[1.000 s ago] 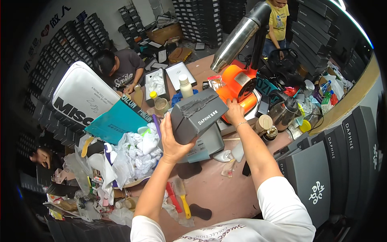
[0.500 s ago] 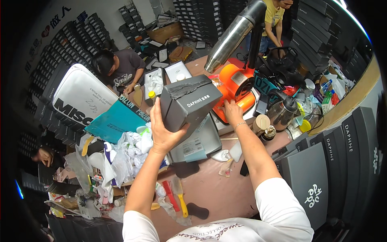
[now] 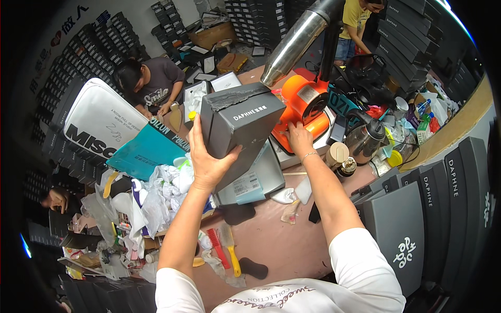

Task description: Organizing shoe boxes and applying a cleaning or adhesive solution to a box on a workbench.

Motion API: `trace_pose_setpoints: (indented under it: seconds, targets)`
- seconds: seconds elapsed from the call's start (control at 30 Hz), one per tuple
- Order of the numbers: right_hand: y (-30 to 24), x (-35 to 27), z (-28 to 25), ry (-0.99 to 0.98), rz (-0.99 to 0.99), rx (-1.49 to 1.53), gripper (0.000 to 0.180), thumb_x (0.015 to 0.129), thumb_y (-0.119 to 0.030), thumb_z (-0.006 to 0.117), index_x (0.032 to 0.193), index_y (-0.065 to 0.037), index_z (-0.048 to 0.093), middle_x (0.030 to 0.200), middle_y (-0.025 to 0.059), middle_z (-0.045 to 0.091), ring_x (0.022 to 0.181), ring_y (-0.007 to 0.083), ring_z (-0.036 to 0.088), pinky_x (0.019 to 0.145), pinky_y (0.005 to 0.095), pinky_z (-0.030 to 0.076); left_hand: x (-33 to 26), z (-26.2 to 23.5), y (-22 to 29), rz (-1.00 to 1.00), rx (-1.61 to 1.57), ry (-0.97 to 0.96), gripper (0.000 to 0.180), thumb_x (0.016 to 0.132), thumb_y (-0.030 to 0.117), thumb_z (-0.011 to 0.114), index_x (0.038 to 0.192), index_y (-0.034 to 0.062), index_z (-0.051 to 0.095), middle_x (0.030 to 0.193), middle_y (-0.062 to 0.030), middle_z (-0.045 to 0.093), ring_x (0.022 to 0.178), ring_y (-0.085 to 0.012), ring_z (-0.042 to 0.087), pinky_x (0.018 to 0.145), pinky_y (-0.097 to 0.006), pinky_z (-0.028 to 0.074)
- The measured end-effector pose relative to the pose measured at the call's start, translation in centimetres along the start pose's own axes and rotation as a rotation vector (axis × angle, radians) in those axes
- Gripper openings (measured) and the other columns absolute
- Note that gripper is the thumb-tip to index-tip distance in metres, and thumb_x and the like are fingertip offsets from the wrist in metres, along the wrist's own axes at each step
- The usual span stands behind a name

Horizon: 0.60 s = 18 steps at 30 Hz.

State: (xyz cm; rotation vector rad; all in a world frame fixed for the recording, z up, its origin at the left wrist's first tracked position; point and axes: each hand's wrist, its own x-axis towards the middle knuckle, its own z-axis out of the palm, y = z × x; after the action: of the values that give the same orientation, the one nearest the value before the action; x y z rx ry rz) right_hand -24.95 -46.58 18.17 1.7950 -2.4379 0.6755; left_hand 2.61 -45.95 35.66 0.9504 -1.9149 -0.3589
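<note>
My left hand grips a dark grey shoe box by its near end, thumb and fingers on opposite sides. The box is tilted in the air, and the dark strip along its upper edge looks rough and wrinkled. Just above its far corner is the metal nozzle of an orange hot-air blower. My right hand is on the blower's lower orange part with its fingers bent against it; the fingertips are partly hidden. Below the held box lies another grey box with a pale blue label strip.
A red comb and a yellow-handled brush lie on the pink table. Crumpled white paper and plastic heap at left. A kettle and stacked boxes stand right. Two people work across the table.
The held box has shifted slightly left and toward me in the picture, its top edge nearer the nozzle's mouth. My right hand stays on the blower. The whole view has moved a little.
</note>
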Motion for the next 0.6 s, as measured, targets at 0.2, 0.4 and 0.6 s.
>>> trace_pose_setpoints:
  seconds: [0.2,0.4,0.6]
  targets:
    - [-0.09,-0.01,-0.11,-0.007,0.003,0.001,0.032,0.087,-0.031,0.066,0.108,-0.009,0.057,0.099,0.0176,0.058,0.081,0.0364,0.067,0.067,0.0448,0.055,0.23,0.30,0.01,-0.010,-0.001,-0.002,0.107,0.060,0.020,0.082,0.149,0.0026,0.024,0.127,-0.0184,0.046,0.116,-0.0317,0.050,0.101,-0.040,0.040]
    - [-0.07,-0.01,-0.03,0.007,0.005,0.000,0.032,0.087,-0.032,0.066,0.109,-0.010,0.057,0.099,0.0179,0.058,0.080,0.0366,0.067,0.067,0.0446,0.055,0.38,0.53,-0.22,-0.003,-0.004,-0.003,0.107,0.061,0.021,0.082,0.149,0.0032,0.024,0.126,-0.0179,0.046,0.115,-0.0311,0.050,0.101,-0.040,0.040]
    - [-0.07,0.04,0.10,0.000,0.009,0.003,0.033,0.086,-0.030,0.066,0.110,-0.010,0.057,0.100,0.0179,0.058,0.079,0.0367,0.067,0.066,0.0451,0.055,0.56,0.66,0.06,0.002,0.009,-0.010,0.107,0.060,0.021,0.082,0.149,0.0027,0.025,0.126,-0.0183,0.047,0.116,-0.0316,0.050,0.101,-0.040,0.040]
